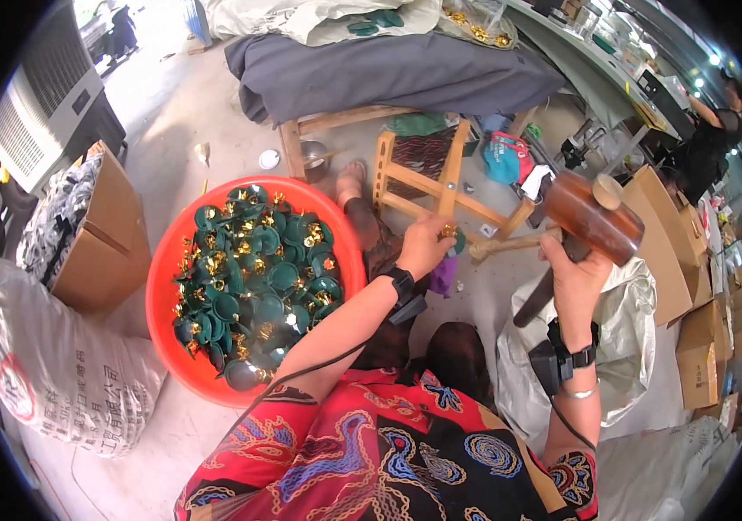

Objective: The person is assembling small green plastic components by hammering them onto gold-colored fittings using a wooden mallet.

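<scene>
Left hand: the left hand [424, 246] is closed around a small green piece with a gold fitting [451, 233], holding it against the end of a wooden peg [510, 244].
Right hand: the right hand [573, 276] is wrapped around the dark handle of a brown wooden mallet [594, 217], its head raised above and to the right of the piece.
Basin: a round red plastic basin [162, 286] sits on the floor at the person's left, heaped with green-and-gold pieces [254, 278] of the same kind.
Behind the work: a small wooden stool [436, 178] stands just beyond the left hand.
Right side: a white plastic sack [632, 321] lies under the right forearm, with brown cardboard boxes [675, 260] past it.
Left side: a printed white sack [67, 365] and a cardboard box [106, 239] crowd the basin's far edge.
</scene>
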A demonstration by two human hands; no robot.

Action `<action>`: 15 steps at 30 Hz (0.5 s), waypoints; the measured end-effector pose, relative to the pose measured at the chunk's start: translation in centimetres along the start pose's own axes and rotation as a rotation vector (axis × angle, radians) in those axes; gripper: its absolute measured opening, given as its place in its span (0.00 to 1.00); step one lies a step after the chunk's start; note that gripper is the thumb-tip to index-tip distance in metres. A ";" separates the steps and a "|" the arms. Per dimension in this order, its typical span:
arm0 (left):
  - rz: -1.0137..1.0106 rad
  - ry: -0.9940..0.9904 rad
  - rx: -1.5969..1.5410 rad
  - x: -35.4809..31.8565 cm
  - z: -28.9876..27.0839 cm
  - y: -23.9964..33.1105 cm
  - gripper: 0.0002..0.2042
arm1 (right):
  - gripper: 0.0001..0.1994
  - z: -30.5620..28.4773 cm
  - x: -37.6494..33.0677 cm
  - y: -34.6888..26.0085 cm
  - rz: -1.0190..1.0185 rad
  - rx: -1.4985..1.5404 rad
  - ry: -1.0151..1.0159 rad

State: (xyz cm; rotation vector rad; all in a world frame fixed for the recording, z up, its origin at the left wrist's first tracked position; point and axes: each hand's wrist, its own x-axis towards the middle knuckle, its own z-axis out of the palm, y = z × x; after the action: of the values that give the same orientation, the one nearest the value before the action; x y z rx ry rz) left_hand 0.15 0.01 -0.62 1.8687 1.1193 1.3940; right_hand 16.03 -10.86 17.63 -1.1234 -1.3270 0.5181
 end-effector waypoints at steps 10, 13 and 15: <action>-0.039 -0.015 0.034 0.9 0.0 0.4 0.18 | 0.09 5.0 4.3 5.3 -0.261 -0.230 -0.132; -0.041 -0.035 0.040 1.6 -0.2 0.4 0.20 | 0.10 5.8 5.3 6.3 -0.341 -0.372 -0.189; -0.049 -0.023 0.065 1.8 -1.3 0.2 0.21 | 0.09 7.2 5.5 5.8 -0.286 -0.382 -0.220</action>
State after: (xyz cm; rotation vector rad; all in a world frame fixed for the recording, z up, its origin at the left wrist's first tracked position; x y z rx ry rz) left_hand -0.85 1.39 0.84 1.8843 1.2044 1.3207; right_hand 12.27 -1.33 14.36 -1.1794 -1.7992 0.1822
